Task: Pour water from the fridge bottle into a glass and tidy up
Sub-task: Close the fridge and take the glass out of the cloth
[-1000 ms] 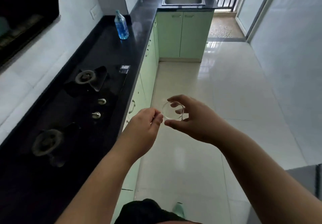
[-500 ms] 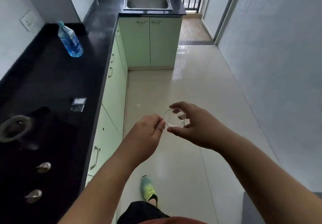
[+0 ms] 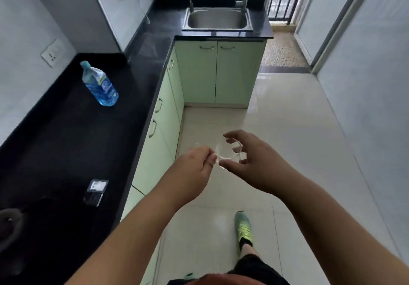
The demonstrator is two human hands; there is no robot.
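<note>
A small clear glass (image 3: 226, 151) is held over the floor, tipped so its mouth faces me. My right hand (image 3: 252, 158) wraps its body between thumb and fingers. My left hand (image 3: 194, 167) pinches the glass's near rim with closed fingers. A blue plastic water bottle (image 3: 100, 84) with its cap on stands on the black counter (image 3: 66, 134) far to the left, well apart from both hands.
A steel sink (image 3: 218, 19) with two taps sits at the far end of the counter. Green cabinets (image 3: 217, 74) run below. A small black box (image 3: 96, 192) lies near the counter edge, a stove burner (image 3: 8, 220) at the left. My green shoe (image 3: 242, 228) steps on the tiled floor.
I have walked forward along the counter; the bottle and sink are closer and the stove has slid off to the left. Both hands keep the glass between them.
</note>
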